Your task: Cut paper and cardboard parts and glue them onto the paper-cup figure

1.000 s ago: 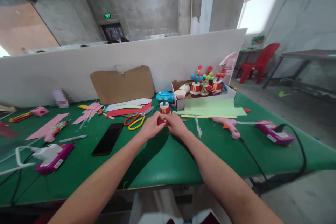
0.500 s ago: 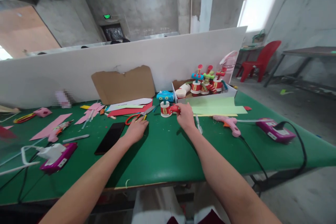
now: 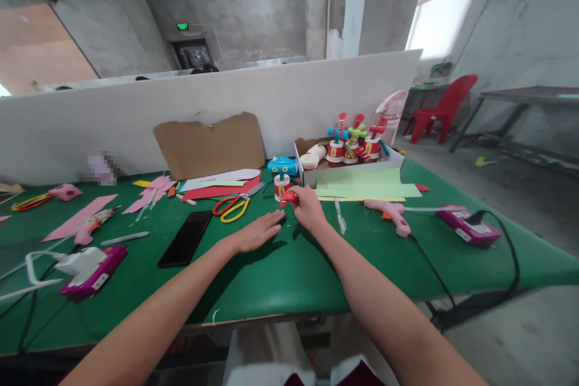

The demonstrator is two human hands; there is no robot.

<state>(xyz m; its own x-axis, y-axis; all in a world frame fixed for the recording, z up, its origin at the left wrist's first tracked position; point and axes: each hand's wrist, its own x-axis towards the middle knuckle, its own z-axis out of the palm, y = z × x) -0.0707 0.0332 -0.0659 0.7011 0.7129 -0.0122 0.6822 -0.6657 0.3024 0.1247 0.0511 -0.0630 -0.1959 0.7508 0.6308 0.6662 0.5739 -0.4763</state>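
My right hand is closed around a small red piece, rounded at its visible end. The rest of that piece is hidden by my fingers. Just behind it stands a paper-cup figure with a red-and-white body and a blue top with eyes. My left hand hovers low over the green table, palm down with fingers stretched out. Its fingertips are close to the red piece, and I cannot tell if they touch it. Behind my left hand lie scissors with red and yellow handles.
A box at the back holds several similar cup figures. Green paper leans on it. Pink glue guns lie at both sides, with purple power blocks. A black phone lies left. Cardboard leans against the white partition.
My left hand has come off the scissors and moved right, towards the red piece. My right hand has drawn the red piece slightly towards me and left, in front of the cup figure.
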